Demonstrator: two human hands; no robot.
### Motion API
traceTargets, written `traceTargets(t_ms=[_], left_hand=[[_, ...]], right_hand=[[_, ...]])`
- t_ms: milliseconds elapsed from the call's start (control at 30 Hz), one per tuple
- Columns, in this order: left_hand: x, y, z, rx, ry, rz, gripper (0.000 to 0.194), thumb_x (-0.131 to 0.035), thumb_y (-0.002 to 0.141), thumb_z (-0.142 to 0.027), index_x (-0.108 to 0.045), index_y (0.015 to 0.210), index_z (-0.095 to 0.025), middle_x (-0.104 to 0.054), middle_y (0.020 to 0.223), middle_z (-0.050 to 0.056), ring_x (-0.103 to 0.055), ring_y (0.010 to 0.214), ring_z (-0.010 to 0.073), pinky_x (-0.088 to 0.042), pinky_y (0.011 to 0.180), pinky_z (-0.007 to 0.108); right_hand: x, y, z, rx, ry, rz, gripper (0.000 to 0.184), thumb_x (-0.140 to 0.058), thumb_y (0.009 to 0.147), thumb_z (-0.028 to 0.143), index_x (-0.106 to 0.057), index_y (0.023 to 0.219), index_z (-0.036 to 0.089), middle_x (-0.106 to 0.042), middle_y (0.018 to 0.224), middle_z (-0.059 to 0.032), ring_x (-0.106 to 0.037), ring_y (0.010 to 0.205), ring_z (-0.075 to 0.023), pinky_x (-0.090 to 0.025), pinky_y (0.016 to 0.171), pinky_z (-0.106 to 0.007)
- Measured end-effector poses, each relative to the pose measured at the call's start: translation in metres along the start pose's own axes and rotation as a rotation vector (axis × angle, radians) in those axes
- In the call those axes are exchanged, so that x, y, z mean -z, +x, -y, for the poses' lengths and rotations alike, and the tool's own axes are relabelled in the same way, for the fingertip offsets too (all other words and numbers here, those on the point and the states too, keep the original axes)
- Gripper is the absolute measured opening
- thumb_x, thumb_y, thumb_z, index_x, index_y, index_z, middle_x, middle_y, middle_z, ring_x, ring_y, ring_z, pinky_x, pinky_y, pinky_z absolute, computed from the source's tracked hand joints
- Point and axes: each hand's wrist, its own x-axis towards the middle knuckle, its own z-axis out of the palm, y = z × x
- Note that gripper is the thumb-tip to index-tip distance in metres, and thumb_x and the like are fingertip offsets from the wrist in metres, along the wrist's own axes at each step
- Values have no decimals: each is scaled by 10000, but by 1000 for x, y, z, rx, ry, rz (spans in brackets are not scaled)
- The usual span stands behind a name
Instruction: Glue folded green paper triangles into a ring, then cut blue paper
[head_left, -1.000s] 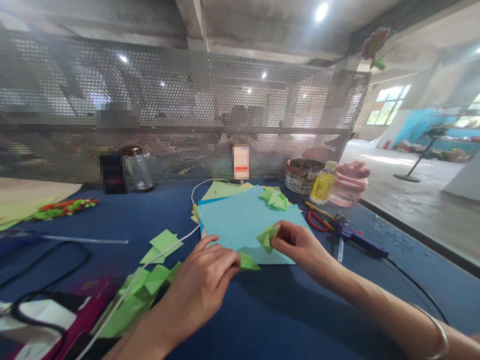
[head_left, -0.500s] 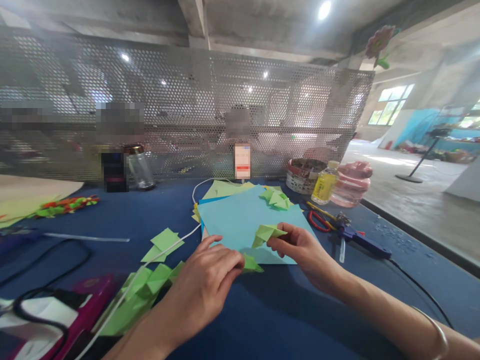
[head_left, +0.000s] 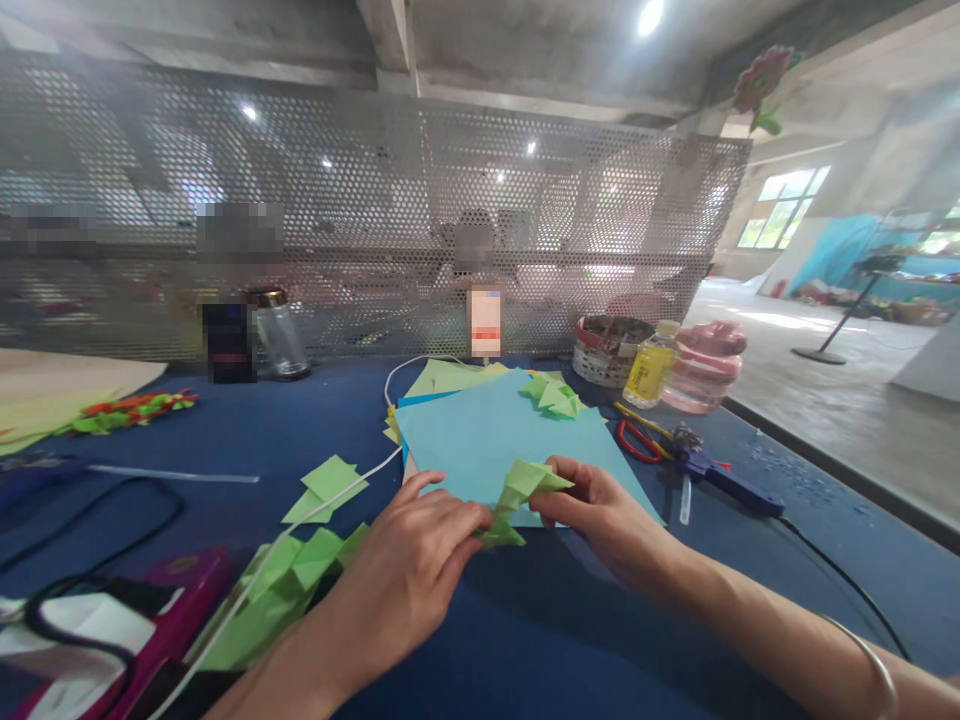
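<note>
My right hand [head_left: 592,500] pinches a folded green paper piece [head_left: 525,482] between thumb and fingers, over the near edge of the light blue paper sheet [head_left: 465,430]. My left hand [head_left: 424,550] is closed, its thumb and fingertips on the end of another folded green paper [head_left: 504,532]. The two green pieces meet or overlap just right of my left fingertips; whether one is inside the other I cannot tell. A row of folded green paper [head_left: 281,590] lies under and left of my left forearm. More folded green pieces [head_left: 556,397] rest on the sheet's far right corner.
Loose green squares [head_left: 330,485] lie left, crossed by a white cable [head_left: 367,470]. Red-handled scissors [head_left: 637,442] and a blue glue gun [head_left: 731,483] are at right. Behind stand a yellow-labelled bottle [head_left: 651,370], a basket [head_left: 600,360], a phone [head_left: 485,322] and a glass bottle [head_left: 281,340].
My right hand has moved slightly down and toward me, bringing its green paper piece against the one at my left hand. My left hand has hardly moved.
</note>
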Motion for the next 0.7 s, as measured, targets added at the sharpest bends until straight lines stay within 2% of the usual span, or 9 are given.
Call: traceTargets(t_ms=[133,300,467,700], left_hand=[[-1,-1,1,-2,2,-13,168,-470,914,-109,-577,952,-233,-677,843,-30,-616,774,149,-302,1033,479],[-1,-1,1,23,-22,-31,218,-433,895,-67,-586,912,-222,-681,856,-16,-621,793,158,-294,1035,490],[0,-1,2,48,-52,-20,225,-445,898,-85,-595,960,-242,-692,877,-23,-633,813,160,-277,1049,494],[1,-1,-3,79,-59,-30,230,-481,893,-77,-583,988,-260,-693,882,-60,-633,821,138,-261,1060,476]], right_hand=[[1,0,-3,30,43,17,299,-747,713,394,-543,699,175,-523,668,37,-435,622,-97,-344,606,-230],[-2,-1,0,-2,16,92,366,-788,651,448,-547,697,177,-569,678,25,-486,637,-111,-358,618,-242],[-1,-4,3,101,-117,135,292,-728,731,428,-587,740,172,-589,698,5,-505,648,-116,-380,599,-238],[-2,-5,3,183,-276,91,195,-683,766,342,-607,731,167,-628,709,-17,-545,674,-140,-433,646,-266]])
